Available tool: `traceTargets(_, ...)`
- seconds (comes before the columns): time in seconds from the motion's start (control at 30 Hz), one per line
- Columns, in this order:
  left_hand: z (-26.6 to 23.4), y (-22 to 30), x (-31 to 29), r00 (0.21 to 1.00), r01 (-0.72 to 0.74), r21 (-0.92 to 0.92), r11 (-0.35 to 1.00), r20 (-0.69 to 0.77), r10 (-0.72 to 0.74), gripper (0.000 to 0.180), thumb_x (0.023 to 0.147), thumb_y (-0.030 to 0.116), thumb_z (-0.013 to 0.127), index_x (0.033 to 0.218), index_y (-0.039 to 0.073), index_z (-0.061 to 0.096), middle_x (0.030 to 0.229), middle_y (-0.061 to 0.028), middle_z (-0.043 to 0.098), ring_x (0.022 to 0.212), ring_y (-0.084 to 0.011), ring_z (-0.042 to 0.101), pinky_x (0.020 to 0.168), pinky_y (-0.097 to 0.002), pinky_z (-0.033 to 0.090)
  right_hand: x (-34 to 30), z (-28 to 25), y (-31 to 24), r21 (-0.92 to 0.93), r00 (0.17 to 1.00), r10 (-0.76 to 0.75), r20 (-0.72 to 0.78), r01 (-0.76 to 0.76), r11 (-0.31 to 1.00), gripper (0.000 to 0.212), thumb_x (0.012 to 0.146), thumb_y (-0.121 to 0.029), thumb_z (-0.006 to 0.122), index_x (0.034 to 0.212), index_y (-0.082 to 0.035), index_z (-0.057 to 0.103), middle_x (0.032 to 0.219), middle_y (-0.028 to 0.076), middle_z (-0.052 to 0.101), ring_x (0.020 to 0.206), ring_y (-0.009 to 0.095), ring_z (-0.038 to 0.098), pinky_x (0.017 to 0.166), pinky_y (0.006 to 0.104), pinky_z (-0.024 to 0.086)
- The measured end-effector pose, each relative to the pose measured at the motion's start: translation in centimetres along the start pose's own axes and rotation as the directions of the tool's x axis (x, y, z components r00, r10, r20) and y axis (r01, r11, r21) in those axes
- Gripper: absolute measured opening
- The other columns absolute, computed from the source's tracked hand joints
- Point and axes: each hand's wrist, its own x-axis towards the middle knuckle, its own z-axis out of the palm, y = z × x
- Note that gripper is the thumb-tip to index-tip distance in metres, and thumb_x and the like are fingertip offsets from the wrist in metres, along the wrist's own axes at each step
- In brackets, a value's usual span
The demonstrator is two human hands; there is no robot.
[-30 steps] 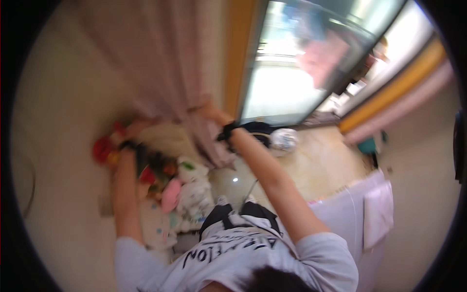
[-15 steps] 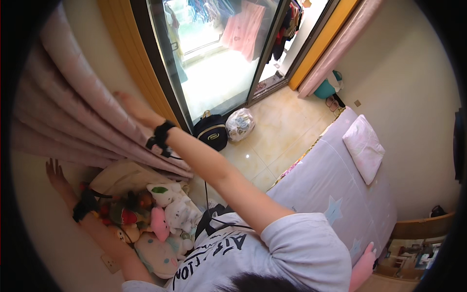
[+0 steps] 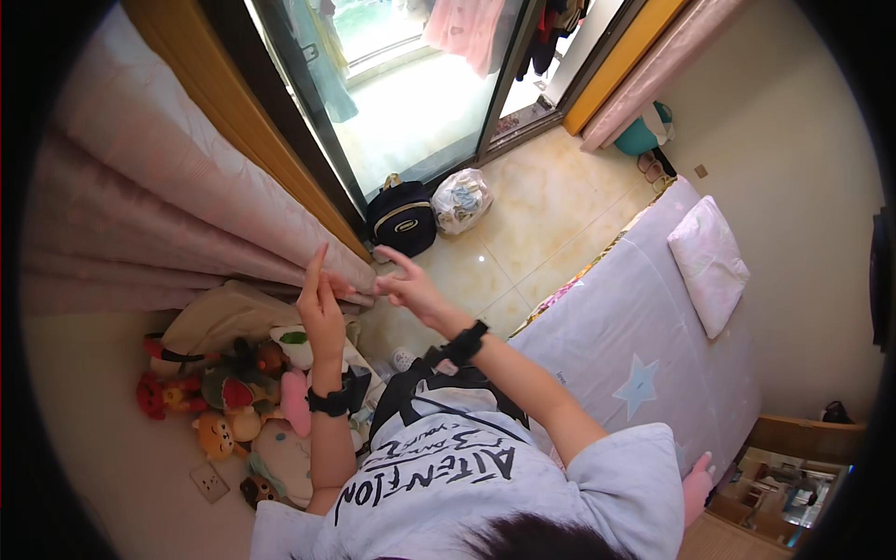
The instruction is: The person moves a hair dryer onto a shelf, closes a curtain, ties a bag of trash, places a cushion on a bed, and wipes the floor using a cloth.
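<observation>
My left hand (image 3: pixel 324 308) is raised in front of my body, its fingers stretched up and partly spread with nothing in them. Facing it, my right hand (image 3: pixel 411 291) points its index finger toward the curtain; the other fingers are half bent, and no object shows in it. A small gap separates the two hands. Black straps circle both wrists. Just beyond the hands hangs the pink curtain (image 3: pixel 201 219), gathered along the left side of the glass door. Below my left hand lies a pile of stuffed toys, among them an orange plush (image 3: pixel 217 436) and a pink plush (image 3: pixel 295 403).
A dark backpack (image 3: pixel 401 219) and a filled white plastic bag (image 3: pixel 462 201) stand by the sliding glass door (image 3: pixel 420 112). To the right is a bed (image 3: pixel 597 345) with a pillow (image 3: pixel 709 266). A teal bucket (image 3: pixel 639 137) sits in the far corner.
Both hands have drawn in from the curtain and the left wall and come together before my body. The curtain now hangs closer to the door frame, and my view has shifted slightly.
</observation>
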Motion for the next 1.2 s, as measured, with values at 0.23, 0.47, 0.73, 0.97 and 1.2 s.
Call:
traceTargets(0.23,12.4,1.7,-0.4,0.909,-0.404,0.169,0.899,0.188,0.373,0.04,0.075,0.002,0.038,0.115,0.003,0.036,0.108,-0.0123,0.045,0.11,-0.0202,0.034,0.092,-0.0314,0.022,-5.8,-7.5,-7.0,0.574,0.998,0.019,0.054,-0.046,0.818,0.043,0.083,-0.031,0.036,0.12,-0.011,0.03,0.12,0.008,0.035,0.106,0.018,0.039,0.087,0.0307,0.031)
traceTargets(0.47,22.6,-6.9,0.8,0.773,-0.546,0.319,0.775,0.548,0.319,0.041,0.079,0.036,0.038,0.103,0.005,0.047,0.104,-0.0138,0.047,0.105,-0.0219,0.04,0.089,-0.0382,0.024,-7.8,-12.3,-10.4,0.786,0.999,-0.036,0.028,0.0,0.618,0.051,0.084,-0.04,0.025,0.119,-0.003,0.03,0.124,0.007,0.028,0.11,0.019,0.032,0.093,0.0316,0.022)
traceTargets(0.73,31.5,-8.8,1.5,0.264,0.964,-0.216,0.155,0.84,-0.474,0.052,0.08,0.047,0.031,0.104,0.003,0.042,0.1,-0.0115,0.048,0.091,-0.0213,0.048,0.079,-0.0311,0.038,-6.0,-20.7,-7.7,-0.98,0.835,-0.536,-0.128,-0.025,0.195,0.042,0.081,-0.023,0.036,0.12,-0.009,0.03,0.124,0.007,0.031,0.115,0.026,0.025,0.093,0.0417,0.014)
traceTargets(0.97,32.1,-13.6,7.3,0.319,0.938,-0.165,0.305,0.755,-0.572,0.023,0.08,0.009,0.042,0.097,-0.005,0.047,0.082,-0.0129,0.055,0.075,-0.0161,0.054,0.069,-0.0221,0.044,-3.5,-25.2,-10.3,-0.973,0.848,-0.497,-0.183,-0.082,0.218,0.025,0.075,-0.011,0.05,0.1,-0.005,0.051,0.1,0.008,0.053,0.091,0.021,0.051,0.077,0.0361,0.038)
traceTargets(1.2,31.9,-14.1,17.4,0.48,0.867,-0.279,0.414,0.691,-0.54,0.015,0.075,0.005,0.051,0.086,-0.005,0.053,0.073,-0.0099,0.057,0.06,-0.0116,0.055,0.058,-0.0192,0.045,0.8,-26.4,-17.6,-0.082,0.697,-0.128,-0.705,0.099,0.992,0.01,0.074,-0.009,0.053,0.078,0.001,0.053,0.066,0.009,0.057,0.057,0.013,0.056,0.053,0.0217,0.046)
